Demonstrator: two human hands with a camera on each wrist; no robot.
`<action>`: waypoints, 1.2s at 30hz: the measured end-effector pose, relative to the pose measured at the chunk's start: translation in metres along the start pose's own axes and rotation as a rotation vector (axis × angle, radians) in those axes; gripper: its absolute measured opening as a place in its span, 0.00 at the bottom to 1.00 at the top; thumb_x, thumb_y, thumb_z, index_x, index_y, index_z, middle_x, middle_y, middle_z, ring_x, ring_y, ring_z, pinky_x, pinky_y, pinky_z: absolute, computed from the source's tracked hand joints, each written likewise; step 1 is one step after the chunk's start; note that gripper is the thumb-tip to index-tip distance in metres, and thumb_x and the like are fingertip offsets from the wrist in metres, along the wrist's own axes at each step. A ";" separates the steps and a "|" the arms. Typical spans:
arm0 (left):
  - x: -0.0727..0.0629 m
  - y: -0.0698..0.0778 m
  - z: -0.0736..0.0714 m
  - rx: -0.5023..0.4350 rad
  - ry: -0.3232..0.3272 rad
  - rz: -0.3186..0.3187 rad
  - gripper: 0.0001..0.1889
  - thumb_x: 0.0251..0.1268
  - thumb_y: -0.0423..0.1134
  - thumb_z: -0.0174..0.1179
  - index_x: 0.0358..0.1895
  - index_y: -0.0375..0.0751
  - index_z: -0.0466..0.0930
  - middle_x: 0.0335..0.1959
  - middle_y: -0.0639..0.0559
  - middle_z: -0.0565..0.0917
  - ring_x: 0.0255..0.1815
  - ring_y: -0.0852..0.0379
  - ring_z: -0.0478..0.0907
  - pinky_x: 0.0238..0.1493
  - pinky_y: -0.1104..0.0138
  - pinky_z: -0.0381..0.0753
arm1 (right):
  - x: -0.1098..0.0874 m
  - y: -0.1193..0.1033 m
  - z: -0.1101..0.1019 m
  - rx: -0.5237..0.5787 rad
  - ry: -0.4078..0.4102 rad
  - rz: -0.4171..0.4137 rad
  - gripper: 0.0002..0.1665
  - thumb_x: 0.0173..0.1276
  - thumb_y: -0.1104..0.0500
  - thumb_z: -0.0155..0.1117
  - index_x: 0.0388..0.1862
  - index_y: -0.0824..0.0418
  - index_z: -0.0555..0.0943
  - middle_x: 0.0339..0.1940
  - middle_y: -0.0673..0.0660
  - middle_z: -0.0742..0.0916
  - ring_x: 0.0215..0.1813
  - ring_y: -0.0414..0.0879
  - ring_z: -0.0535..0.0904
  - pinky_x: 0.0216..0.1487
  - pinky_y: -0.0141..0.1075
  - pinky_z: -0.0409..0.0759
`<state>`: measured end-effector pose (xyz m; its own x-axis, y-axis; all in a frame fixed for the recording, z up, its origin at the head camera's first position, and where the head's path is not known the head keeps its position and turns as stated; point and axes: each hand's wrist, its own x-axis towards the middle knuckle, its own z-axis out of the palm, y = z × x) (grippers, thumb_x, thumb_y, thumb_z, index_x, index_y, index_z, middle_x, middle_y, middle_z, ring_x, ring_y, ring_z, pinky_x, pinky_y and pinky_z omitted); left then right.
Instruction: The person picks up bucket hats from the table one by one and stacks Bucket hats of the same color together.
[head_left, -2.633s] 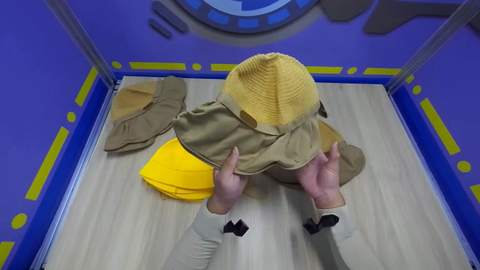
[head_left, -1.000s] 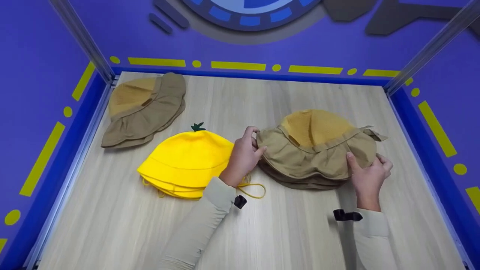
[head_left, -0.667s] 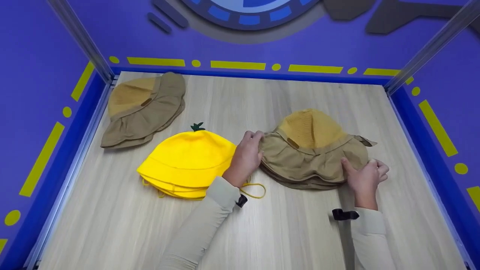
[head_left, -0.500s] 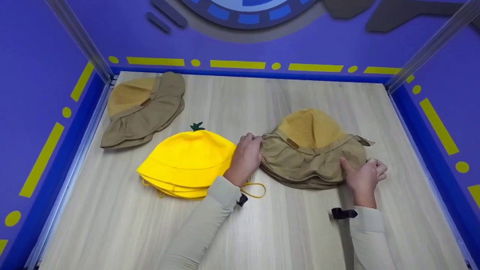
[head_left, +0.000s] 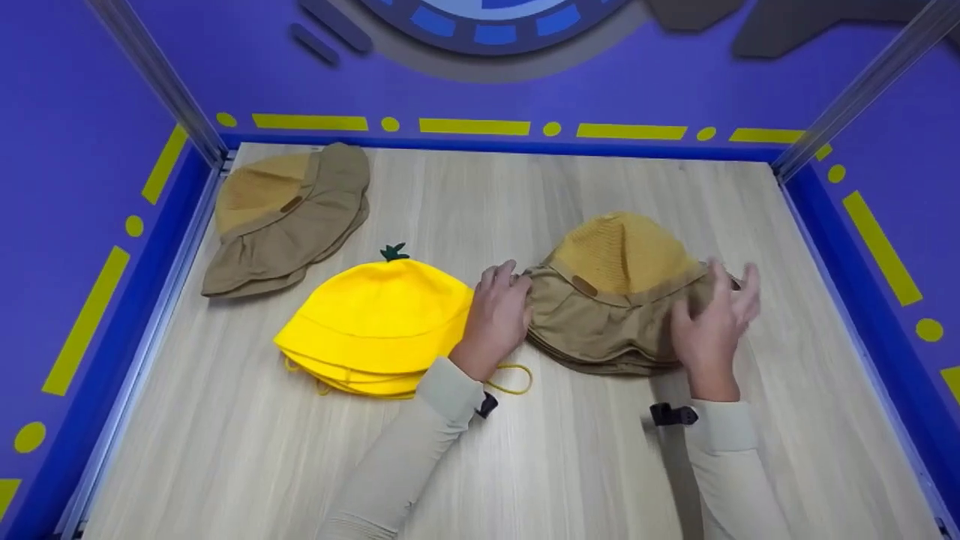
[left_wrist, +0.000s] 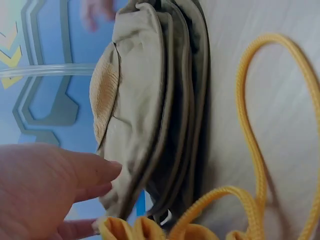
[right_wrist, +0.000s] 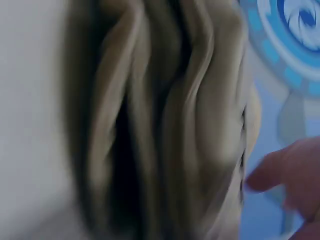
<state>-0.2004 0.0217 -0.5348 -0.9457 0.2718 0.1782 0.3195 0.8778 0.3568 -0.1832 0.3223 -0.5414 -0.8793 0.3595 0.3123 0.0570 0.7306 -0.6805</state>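
On the right half of the table lies a stack of bucket hats (head_left: 622, 259) with knitted straw crowns and khaki ruffled brims, one nested in another. My left hand (head_left: 495, 315) is at the stack's left brim edge; in the left wrist view its thumb and fingers lie loosely beside the top khaki brim (left_wrist: 137, 85). My right hand (head_left: 709, 330) is over the right side of the brim, fingers raised and spread, blurred by motion. In the right wrist view the layered brims (right_wrist: 210, 100) stand beside the fingers (right_wrist: 272, 170).
Left of the stack sits a pile of yellow hats (head_left: 375, 319) with a green leaf on top and a yellow cord loop (head_left: 514, 379). Another khaki and straw hat (head_left: 289, 221) lies at the back left. Blue walls (head_left: 480, 97) enclose the table (head_left: 525, 480) on three sides.
The khaki hat that both hands held up now lies on the right-hand stack. The right hand has just let go of the brim and risen; the left has loosened at its edge.
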 end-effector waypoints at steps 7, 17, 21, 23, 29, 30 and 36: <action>-0.008 0.011 -0.005 -0.011 0.068 0.075 0.12 0.68 0.40 0.64 0.52 0.47 0.85 0.63 0.46 0.80 0.67 0.43 0.72 0.69 0.53 0.73 | -0.001 -0.026 0.036 -0.007 -0.262 -0.451 0.36 0.60 0.47 0.79 0.66 0.55 0.81 0.83 0.68 0.61 0.83 0.71 0.51 0.76 0.73 0.48; -0.012 0.001 -0.026 -0.115 0.082 0.053 0.13 0.71 0.41 0.64 0.55 0.46 0.84 0.53 0.48 0.83 0.65 0.43 0.73 0.68 0.52 0.72 | 0.001 -0.018 0.059 -0.389 -0.592 -0.298 0.68 0.53 0.20 0.68 0.84 0.50 0.56 0.86 0.66 0.40 0.85 0.71 0.38 0.79 0.69 0.41; -0.006 -0.023 -0.044 -0.154 0.070 -0.042 0.15 0.71 0.41 0.63 0.58 0.44 0.82 0.57 0.45 0.83 0.65 0.40 0.73 0.69 0.49 0.71 | 0.004 -0.018 0.062 -0.428 -0.644 -0.269 0.70 0.52 0.15 0.62 0.85 0.48 0.53 0.86 0.65 0.37 0.84 0.72 0.38 0.80 0.66 0.38; -0.003 -0.042 -0.059 -0.139 0.055 -0.135 0.17 0.73 0.43 0.61 0.60 0.44 0.80 0.59 0.43 0.82 0.64 0.38 0.73 0.68 0.48 0.71 | 0.005 -0.019 0.066 -0.438 -0.661 -0.258 0.70 0.52 0.14 0.60 0.85 0.47 0.52 0.86 0.64 0.36 0.84 0.72 0.38 0.81 0.65 0.37; 0.009 -0.122 -0.109 -0.134 0.042 -0.390 0.22 0.77 0.46 0.55 0.66 0.38 0.75 0.60 0.36 0.81 0.60 0.35 0.75 0.64 0.45 0.74 | 0.012 -0.021 0.073 -0.463 -0.650 -0.234 0.73 0.51 0.12 0.57 0.86 0.48 0.47 0.86 0.63 0.35 0.85 0.71 0.38 0.80 0.67 0.38; 0.010 -0.137 -0.115 -0.141 0.041 -0.425 0.22 0.78 0.46 0.53 0.67 0.37 0.74 0.61 0.35 0.80 0.60 0.34 0.76 0.65 0.45 0.74 | 0.013 -0.022 0.074 -0.465 -0.651 -0.230 0.74 0.51 0.12 0.56 0.86 0.48 0.46 0.86 0.63 0.35 0.85 0.71 0.38 0.80 0.67 0.38; 0.005 -0.216 -0.138 -0.030 -0.064 -0.572 0.25 0.78 0.43 0.51 0.70 0.32 0.70 0.66 0.30 0.76 0.65 0.28 0.71 0.68 0.38 0.69 | 0.015 -0.024 0.077 -0.446 -0.668 -0.187 0.79 0.50 0.11 0.57 0.87 0.51 0.37 0.86 0.61 0.34 0.85 0.70 0.38 0.80 0.67 0.38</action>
<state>-0.2656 -0.2212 -0.4850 -0.9700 -0.2183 -0.1066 -0.2429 0.8809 0.4062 -0.2344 0.2656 -0.5715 -0.9808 -0.1096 -0.1610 -0.0600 0.9565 -0.2855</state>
